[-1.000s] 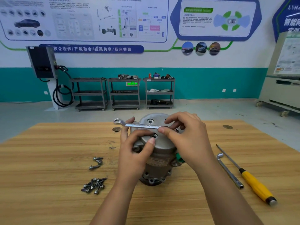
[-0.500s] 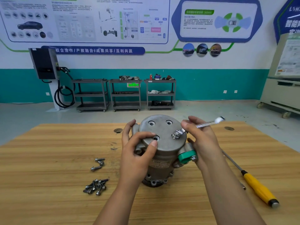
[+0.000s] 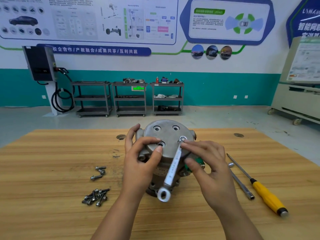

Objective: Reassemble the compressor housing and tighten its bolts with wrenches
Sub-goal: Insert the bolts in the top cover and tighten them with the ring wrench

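Observation:
A grey metal compressor housing (image 3: pixel 167 134) stands upright on the wooden table (image 3: pixel 52 213), its round end cover facing me with several bolt holes. My left hand (image 3: pixel 140 163) grips the housing's left side, thumb pressed on the cover beside a hole. A silver ring wrench (image 3: pixel 172 168) sits with one ring on a bolt at the cover's right side, and its handle points down toward me. My right hand (image 3: pixel 209 168) holds the wrench near that ring, index finger along the top and thumb below. A green fitting (image 3: pixel 198 161) shows behind my right thumb.
Loose bolts lie left of the housing: three (image 3: pixel 98 172) apart and a pile (image 3: pixel 96 196) nearer me. At the right lie a socket extension bar (image 3: pixel 241 182) and a yellow-handled screwdriver (image 3: pixel 267 196). Shelving carts and a wall charger stand far behind the table.
The wrench handle has swung clockwise: it pointed left a second ago, then up to the right, and now points down toward me. My right hand followed it. My left hand kept its grip.

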Tool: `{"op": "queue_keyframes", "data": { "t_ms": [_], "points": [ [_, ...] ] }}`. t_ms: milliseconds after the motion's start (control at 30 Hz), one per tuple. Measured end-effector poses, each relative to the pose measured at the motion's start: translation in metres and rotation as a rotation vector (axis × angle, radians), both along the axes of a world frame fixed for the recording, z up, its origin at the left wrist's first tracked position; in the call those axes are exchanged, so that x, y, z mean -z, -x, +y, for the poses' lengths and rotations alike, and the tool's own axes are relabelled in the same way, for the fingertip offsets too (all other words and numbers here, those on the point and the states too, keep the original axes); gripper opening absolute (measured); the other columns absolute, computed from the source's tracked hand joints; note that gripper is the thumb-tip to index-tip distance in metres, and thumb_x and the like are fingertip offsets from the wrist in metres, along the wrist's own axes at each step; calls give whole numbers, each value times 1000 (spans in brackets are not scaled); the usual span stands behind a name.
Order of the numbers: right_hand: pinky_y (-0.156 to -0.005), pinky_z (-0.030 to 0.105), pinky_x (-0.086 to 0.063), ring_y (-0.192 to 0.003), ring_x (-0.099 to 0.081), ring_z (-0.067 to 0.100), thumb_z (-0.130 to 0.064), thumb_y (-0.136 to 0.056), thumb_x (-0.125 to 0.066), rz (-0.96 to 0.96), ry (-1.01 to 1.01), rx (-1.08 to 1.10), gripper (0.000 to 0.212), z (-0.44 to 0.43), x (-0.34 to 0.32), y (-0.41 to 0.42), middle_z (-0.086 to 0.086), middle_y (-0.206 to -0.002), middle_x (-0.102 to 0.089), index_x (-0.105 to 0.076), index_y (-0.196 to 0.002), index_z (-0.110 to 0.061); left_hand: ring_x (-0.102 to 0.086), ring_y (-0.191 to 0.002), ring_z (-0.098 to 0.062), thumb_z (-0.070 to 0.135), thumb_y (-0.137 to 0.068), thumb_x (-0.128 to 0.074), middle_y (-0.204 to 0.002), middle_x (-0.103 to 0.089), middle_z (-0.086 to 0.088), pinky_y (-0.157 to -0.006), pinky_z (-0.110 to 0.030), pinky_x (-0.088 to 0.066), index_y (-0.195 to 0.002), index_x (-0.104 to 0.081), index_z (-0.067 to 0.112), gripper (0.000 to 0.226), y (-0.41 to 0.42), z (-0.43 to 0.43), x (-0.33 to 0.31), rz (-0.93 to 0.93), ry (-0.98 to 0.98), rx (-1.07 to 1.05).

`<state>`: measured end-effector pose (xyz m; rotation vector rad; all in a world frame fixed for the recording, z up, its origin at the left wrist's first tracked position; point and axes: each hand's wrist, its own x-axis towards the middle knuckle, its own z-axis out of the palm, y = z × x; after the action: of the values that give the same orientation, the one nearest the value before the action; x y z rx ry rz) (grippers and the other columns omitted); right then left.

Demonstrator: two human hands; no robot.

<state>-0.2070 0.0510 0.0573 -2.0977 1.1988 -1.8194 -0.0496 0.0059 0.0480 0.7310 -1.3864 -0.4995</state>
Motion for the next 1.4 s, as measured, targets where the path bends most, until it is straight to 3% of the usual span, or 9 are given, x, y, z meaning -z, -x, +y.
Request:
{"op": "queue_keyframes", "data": {
  "t_ms": [300,500,567,700,833,900,1067,1167,1400],
  "points": [
    [-76,32,-24,-84,-41,5,-42,-72,-71,189,-146,197,25,-28,-56,-18,-13,-68,-52,-50,-66,-32,-40,-128,2,49,-66,-62,-144,-31,10,-91,-15,-44,-83,-67,43,19,2,1,2,-26,-19,-19],
    [-97,43,-36,-110,-44,15,-42,-83,-60,143,-393,251,32,-54,-60,-9,-10,-96,-57,-53,-112,-30,-42,-117,13,48,-66,-62,-140,-31,17,-79,-6,-43,-80,-67,39,18,-1,4,0,-36,-26,-16],
    [-95,41,-40,-118,-44,17,-39,-81,-62,0,-477,237,35,-59,-54,-1,-6,-113,-56,-52,-113,-28,-41,-116,14,48,-66,-62,-140,-31,16,-79,-5,-42,-80,-66,39,17,-1,5,0,-31,-21,-14],
    [-82,28,-51,-98,-66,7,-17,-78,-70,-731,-464,-223,48,-50,-31,-2,-5,-110,-69,-50,-121,-18,-40,-117,15,48,-66,-61,-140,-31,16,-78,-4,-42,-79,-66,41,15,-1,4,0,-36,-21,-15],
    [-74,24,-55,-97,-68,16,-18,-72,-66,-961,-218,-394,26,-30,-8,-11,3,-99,-73,-63,-98,-19,-39,-119,14,50,-65,-61,-140,-29,21,-81,-6,-42,-78,-65,44,15,1,3,-1,-38,-22,-20],
    [-77,19,-53,-103,-65,14,-20,-75,-64,-871,-135,-325,21,-16,3,-17,-1,-103,-72,-67,-93,-29,-39,-120,12,50,-65,-61,-140,-29,20,-83,-8,-43,-79,-65,43,16,3,3,-1,-34,-22,-20],
    [-103,32,-36,-130,-36,6,-31,-85,-50,-130,72,80,42,3,19,-25,-27,-130,-53,-52,-125,-45,-41,-121,7,48,-65,-62,-140,-33,16,-85,-8,-43,-77,-65,42,14,4,3,-2,-15,-20,-22],
    [-97,42,-32,-120,-38,6,-28,-88,-46,58,148,195,35,2,6,-21,-24,-123,-57,-58,-119,-38,-42,-119,11,46,-65,-62,-141,-34,12,-83,-5,-41,-77,-65,41,13,2,2,-1,-8,-12,-18],
    [-68,28,-12,-89,-31,7,-43,-82,-63,305,9,331,15,-22,-44,-25,-18,-77,-47,-72,-90,-35,-48,-114,10,45,-66,-65,-144,-30,12,-78,-6,-45,-81,-65,44,15,-1,1,0,-12,-25,30]
  ]
}}
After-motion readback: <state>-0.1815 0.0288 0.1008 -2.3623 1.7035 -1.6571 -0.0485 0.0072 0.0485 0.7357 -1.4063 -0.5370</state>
